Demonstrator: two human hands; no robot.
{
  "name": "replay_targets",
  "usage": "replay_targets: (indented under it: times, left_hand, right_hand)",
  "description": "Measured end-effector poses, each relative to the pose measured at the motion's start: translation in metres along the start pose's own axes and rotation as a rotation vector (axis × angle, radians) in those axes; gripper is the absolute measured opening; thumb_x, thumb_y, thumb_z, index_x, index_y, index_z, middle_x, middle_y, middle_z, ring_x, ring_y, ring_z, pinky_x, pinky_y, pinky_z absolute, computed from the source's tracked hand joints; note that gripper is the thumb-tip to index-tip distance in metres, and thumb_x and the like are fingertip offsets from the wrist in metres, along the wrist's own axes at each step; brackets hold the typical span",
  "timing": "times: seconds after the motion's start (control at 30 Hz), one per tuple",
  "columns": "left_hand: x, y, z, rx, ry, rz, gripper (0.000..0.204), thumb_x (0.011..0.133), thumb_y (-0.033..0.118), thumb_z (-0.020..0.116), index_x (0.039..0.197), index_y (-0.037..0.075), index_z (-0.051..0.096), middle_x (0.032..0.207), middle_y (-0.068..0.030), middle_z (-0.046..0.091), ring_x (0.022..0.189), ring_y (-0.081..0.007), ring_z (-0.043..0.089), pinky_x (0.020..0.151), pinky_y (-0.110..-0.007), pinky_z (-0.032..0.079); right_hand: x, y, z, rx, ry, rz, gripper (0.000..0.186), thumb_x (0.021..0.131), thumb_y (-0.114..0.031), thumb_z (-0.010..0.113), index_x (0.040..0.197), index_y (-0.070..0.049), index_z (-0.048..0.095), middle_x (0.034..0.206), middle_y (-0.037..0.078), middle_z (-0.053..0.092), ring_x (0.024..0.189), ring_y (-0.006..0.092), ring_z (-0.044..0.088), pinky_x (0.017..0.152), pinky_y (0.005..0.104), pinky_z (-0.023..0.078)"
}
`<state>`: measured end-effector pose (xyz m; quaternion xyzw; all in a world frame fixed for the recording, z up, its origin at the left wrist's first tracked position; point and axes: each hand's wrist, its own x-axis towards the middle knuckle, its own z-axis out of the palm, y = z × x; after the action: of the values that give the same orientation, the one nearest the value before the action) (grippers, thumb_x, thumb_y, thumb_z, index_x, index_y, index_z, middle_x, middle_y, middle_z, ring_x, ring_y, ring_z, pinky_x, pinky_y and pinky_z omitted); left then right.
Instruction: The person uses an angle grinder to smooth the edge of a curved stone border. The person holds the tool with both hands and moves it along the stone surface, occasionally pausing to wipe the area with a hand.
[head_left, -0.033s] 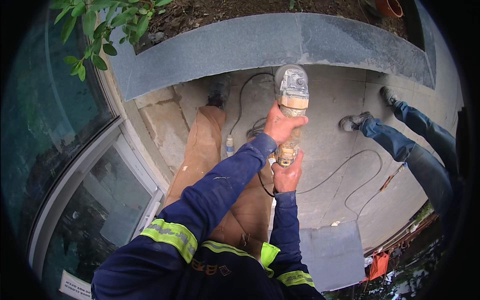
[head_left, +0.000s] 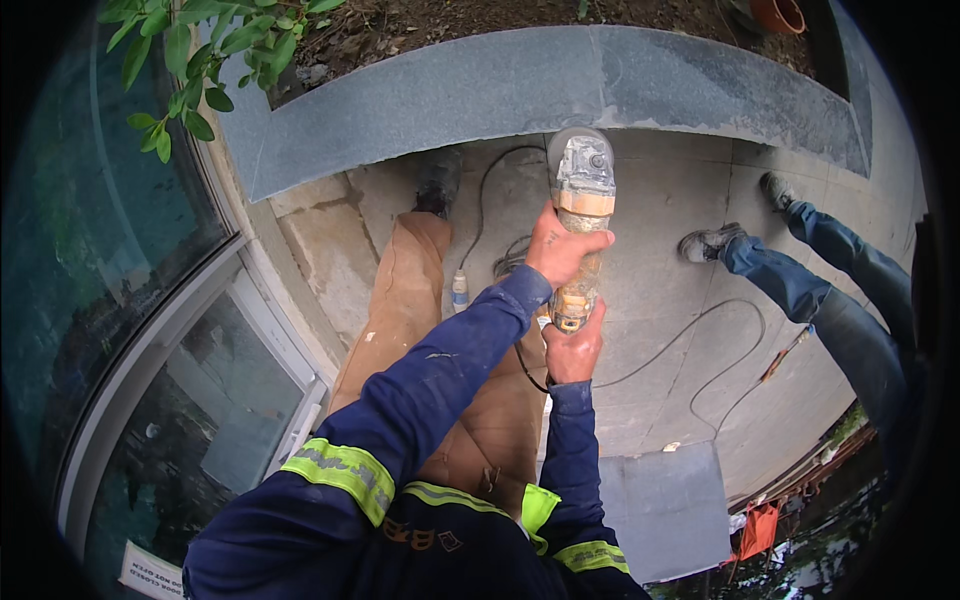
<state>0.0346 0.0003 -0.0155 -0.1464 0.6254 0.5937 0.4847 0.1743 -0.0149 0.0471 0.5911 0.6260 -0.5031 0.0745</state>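
Observation:
A dusty yellow and grey angle grinder points away from me, its round disc at the edge of the grey stone slab that caps the planter. My left hand wraps round the grinder's body just behind its head, thumb lying across the top. Closer to me, my right hand grips the rear end of the tool. Whether the disc touches the stone I cannot tell. A dark cable loops over the floor, with a pale plug connector beside my leg.
Another person's legs in jeans and dusty shoes stand at the right. A second cable snakes over the paving. Glass door panels line the left side. Leaves overhang the planter soil. A loose grey slab lies at lower right.
The grinder and both hands have shifted very slightly to the left. Everything else looks the same.

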Motion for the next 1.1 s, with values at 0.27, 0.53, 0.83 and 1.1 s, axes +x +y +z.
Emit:
replay_targets:
  times: [0.27, 0.53, 0.83, 1.1]
  left_hand:
    - [0.004, -0.003, 0.002, 0.078, -0.016, 0.014, 0.060, 0.070, 0.014, 0.086, 0.117, -0.002, 0.052, 0.104, -0.0111, 0.067, 0.092, -0.0192, 0.065, 0.083, -0.035, 0.054]
    - [0.002, 0.003, 0.001, 0.015, -0.026, 0.008, 0.059, 0.070, 0.014, 0.086, 0.116, -0.002, 0.052, 0.105, -0.0115, 0.067, 0.093, -0.0194, 0.066, 0.084, -0.035, 0.054]
    - [0.002, 0.001, 0.001, 0.030, -0.011, 0.021, 0.059, 0.070, 0.015, 0.086, 0.116, -0.002, 0.052, 0.105, -0.0118, 0.067, 0.094, -0.0197, 0.066, 0.084, -0.035, 0.054]
    - [0.002, -0.009, 0.001, 0.072, 0.013, 0.038, 0.059, 0.070, 0.015, 0.086, 0.116, -0.002, 0.053, 0.104, -0.0112, 0.067, 0.092, -0.0191, 0.066, 0.084, -0.035, 0.054]
  right_hand:
    - [0.001, -0.002, 0.001, 0.048, 0.012, 0.050, 0.076, 0.071, -0.003, 0.066, 0.142, -0.001, 0.038, 0.103, 0.029, 0.067, 0.101, 0.0459, 0.067, 0.086, 0.0458, 0.052]
    - [0.004, 0.000, 0.001, 0.020, -0.014, 0.053, 0.077, 0.071, -0.004, 0.067, 0.142, -0.001, 0.037, 0.106, 0.028, 0.067, 0.102, 0.0449, 0.066, 0.088, 0.0452, 0.052]
    - [0.006, 0.005, 0.000, 0.017, -0.021, 0.020, 0.077, 0.071, -0.005, 0.067, 0.142, -0.001, 0.037, 0.105, 0.029, 0.067, 0.102, 0.0460, 0.066, 0.087, 0.0462, 0.052]
    - [0.003, 0.005, 0.000, 0.015, -0.002, 0.000, 0.076, 0.072, -0.005, 0.067, 0.142, -0.002, 0.038, 0.103, 0.029, 0.067, 0.101, 0.0469, 0.066, 0.086, 0.0468, 0.052]
